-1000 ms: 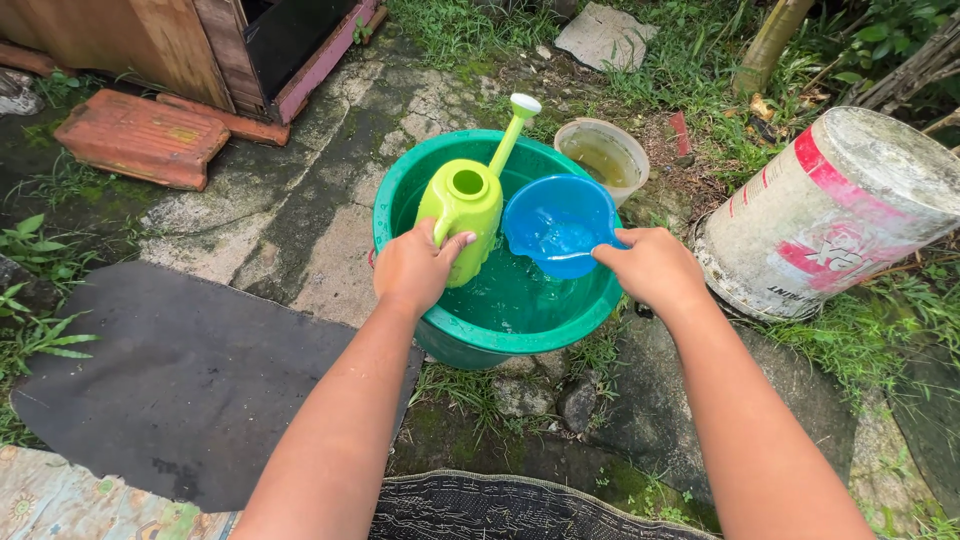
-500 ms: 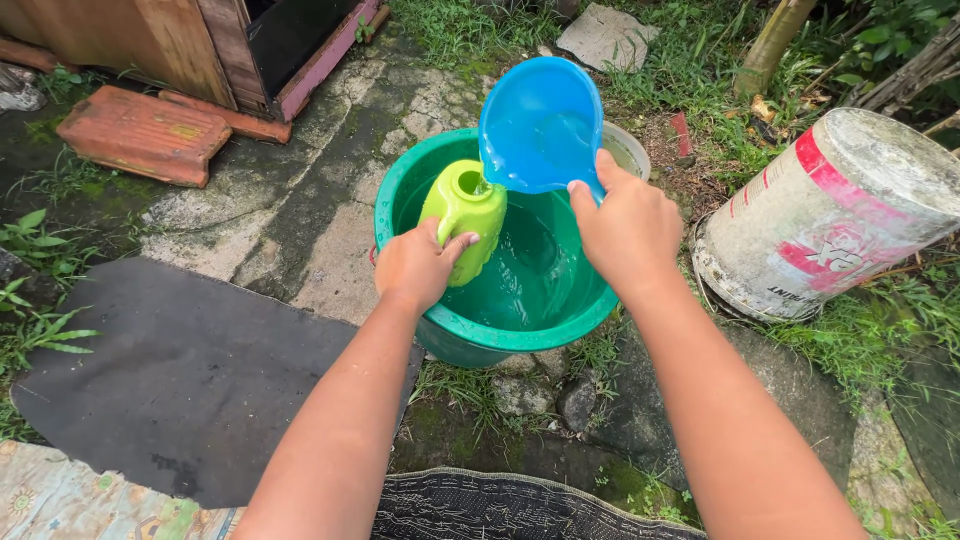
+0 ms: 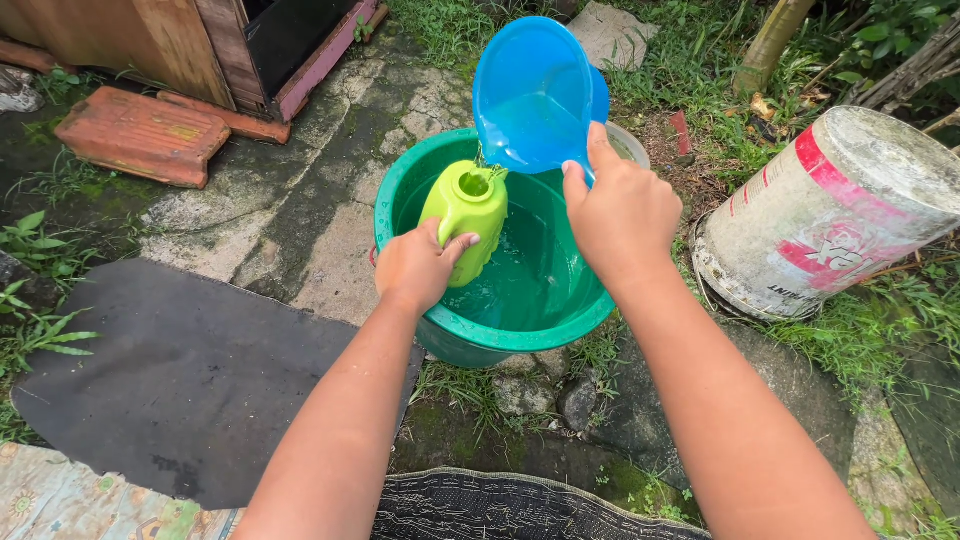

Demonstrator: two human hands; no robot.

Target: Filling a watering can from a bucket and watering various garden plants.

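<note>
In the head view, a green basin with water in it sits on the stone paving, and both bare hands work over it. The left hand is closed around the body of a lime-green watering can, fingers wrapped over its near side and thumb lying across the front; the can stands upright inside the basin by its left rim, with its round filling hole facing up. The right hand grips the rim of a blue scoop bowl, thumb pressed on the outside and fingers curled behind, and holds it raised above the basin's far edge, tilted steeply so its open side faces the camera. The bowl's lower lip hangs just above the can's opening, and a thin stream of water runs from it into the hole. Behind the bowl, the rim of a pale bucket peeks out at the basin's far right side. A white paint pail with a red band lies on its side in the grass, well apart to the right. A dark mat covers the ground left of the basin, a red brick block lies near a wooden box at the upper left, and a woven mat edge shows at the bottom.
</note>
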